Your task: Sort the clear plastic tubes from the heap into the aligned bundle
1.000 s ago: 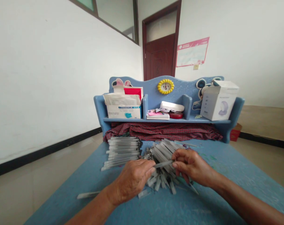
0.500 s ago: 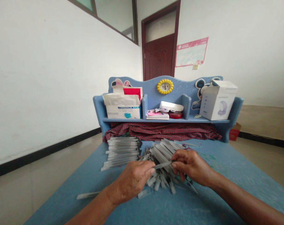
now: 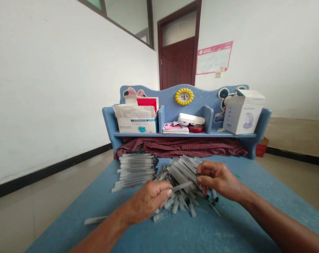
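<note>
The person's left hand [image 3: 148,200] is closed, with a slim clear plastic tube [image 3: 181,186] gripped at its fingertips. The tube lies almost level, its long axis running across the body and rising slightly to the right. Its free end points at the right hand [image 3: 219,179], just short of touching it. The curled fingers [image 3: 201,179] of that hand are pinched together; whether they hold anything, I cannot tell. Both hands hover over a loose crisscrossed heap of similar tubes [image 3: 180,172] on a blue tabletop [image 3: 227,225], beside a neat parallel stack of dark-tipped tubes [image 3: 135,172] pointing right. Beyond, on a blue painted shelf unit [image 3: 175,98], a white carton printed with a blue face mask [image 3: 137,125] holds white paper packets, and a white cardboard box [image 3: 242,117] stands with its flaps open.
</note>
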A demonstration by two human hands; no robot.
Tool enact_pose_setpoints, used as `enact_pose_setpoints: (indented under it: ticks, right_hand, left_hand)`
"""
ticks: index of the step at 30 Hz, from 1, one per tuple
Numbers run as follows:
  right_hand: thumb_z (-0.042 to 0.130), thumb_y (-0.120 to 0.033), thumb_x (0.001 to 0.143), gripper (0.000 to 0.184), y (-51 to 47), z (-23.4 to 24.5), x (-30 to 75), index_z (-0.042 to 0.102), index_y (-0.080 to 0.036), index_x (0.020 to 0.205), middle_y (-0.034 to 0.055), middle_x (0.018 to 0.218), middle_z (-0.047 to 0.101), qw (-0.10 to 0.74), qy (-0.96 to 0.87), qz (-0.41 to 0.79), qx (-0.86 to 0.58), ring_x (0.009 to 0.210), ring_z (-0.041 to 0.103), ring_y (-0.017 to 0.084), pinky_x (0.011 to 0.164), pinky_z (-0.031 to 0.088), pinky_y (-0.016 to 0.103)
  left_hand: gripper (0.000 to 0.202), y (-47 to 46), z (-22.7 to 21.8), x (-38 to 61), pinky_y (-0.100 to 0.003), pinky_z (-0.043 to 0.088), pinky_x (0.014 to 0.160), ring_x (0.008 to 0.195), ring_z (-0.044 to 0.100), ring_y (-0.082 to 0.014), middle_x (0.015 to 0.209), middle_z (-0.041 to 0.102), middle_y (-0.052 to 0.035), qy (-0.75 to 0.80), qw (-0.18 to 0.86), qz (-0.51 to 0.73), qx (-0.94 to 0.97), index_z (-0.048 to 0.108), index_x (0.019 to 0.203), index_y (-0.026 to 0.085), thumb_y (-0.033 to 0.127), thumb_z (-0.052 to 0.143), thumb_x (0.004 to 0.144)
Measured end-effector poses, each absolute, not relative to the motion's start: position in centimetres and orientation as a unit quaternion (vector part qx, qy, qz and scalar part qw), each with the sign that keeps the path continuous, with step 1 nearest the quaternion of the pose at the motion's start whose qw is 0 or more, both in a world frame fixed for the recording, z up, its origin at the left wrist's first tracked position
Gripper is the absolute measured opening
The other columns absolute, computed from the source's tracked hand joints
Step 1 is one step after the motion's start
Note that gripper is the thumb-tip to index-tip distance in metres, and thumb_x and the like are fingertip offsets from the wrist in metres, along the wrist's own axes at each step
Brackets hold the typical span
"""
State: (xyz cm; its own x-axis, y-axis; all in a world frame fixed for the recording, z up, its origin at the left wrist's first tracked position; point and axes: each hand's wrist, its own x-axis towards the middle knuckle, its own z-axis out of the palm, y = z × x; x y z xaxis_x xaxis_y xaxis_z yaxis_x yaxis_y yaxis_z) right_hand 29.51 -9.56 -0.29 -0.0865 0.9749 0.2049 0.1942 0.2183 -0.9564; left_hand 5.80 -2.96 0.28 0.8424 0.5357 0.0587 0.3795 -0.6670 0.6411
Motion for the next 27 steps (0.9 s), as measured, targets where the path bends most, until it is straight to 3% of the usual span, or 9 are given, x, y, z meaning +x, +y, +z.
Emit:
enact_pose_setpoints:
  ticks: [6,10,18,23,27]
  right_hand:
    - [0.065,-0.021,0.067,0.014,-9.4,-0.9,28.1,0.053,-0.017,0.073,-0.0055,0.054,0.059,0.504,-0.582,0.441,-0.461,0.041,0.058,0.01,0.039,0.037,0.018]
    - [0.069,-0.023,0.064,0.017,-9.5,0.0,29.1,0.055,-0.016,0.071,-0.0044,0.053,0.06,0.524,-0.575,0.429,-0.46,0.042,0.06,0.011,0.04,0.041,0.019]
    - [0.071,-0.027,0.064,0.021,-10.4,2.9,33.3,0.057,-0.017,0.076,-0.0028,0.049,0.061,0.595,-0.551,0.238,-0.535,0.044,0.06,0.014,0.045,0.047,0.023]
    - [0.058,-0.024,0.078,0.006,-10.8,1.4,31.7,0.059,-0.019,0.08,0.0001,0.061,0.064,0.492,-0.651,0.014,-0.577,0.054,0.062,0.014,0.054,0.047,0.025]
    - [0.046,-0.016,0.084,0.014,-10.8,-0.3,30.0,0.059,-0.019,0.084,0.0032,0.069,0.065,0.379,-0.747,-0.124,-0.532,0.062,0.06,0.014,0.061,0.045,0.025]
  left_hand:
    - [0.035,-3.2,0.2,6.1,-0.019,0.033,0.054,0.054,0.046,-0.0091,0.056,0.047,0.0039,0.256,0.324,0.12,0.903,0.053,0.07,0.015,0.036,0.034,0.091]
    - [0.035,-3.0,0.6,5.8,-0.02,0.034,0.054,0.053,0.046,-0.0094,0.056,0.048,0.004,0.258,0.318,0.133,0.902,0.056,0.073,0.015,0.037,0.035,0.09]
    - [0.037,0.4,1.3,3.8,-0.021,0.035,0.056,0.056,0.048,-0.0118,0.055,0.049,0.0036,0.348,0.271,0.174,0.88,0.057,0.067,0.016,0.042,0.039,0.084]
    - [0.036,1.1,0.8,3.6,-0.022,0.034,0.055,0.053,0.047,-0.0122,0.053,0.048,0.004,0.392,0.249,0.201,0.863,0.053,0.063,0.016,0.043,0.038,0.083]
    - [0.036,0.6,0.7,4.1,-0.023,0.035,0.056,0.053,0.047,-0.0129,0.053,0.049,0.0036,0.384,0.235,0.196,0.871,0.053,0.062,0.017,0.043,0.038,0.083]
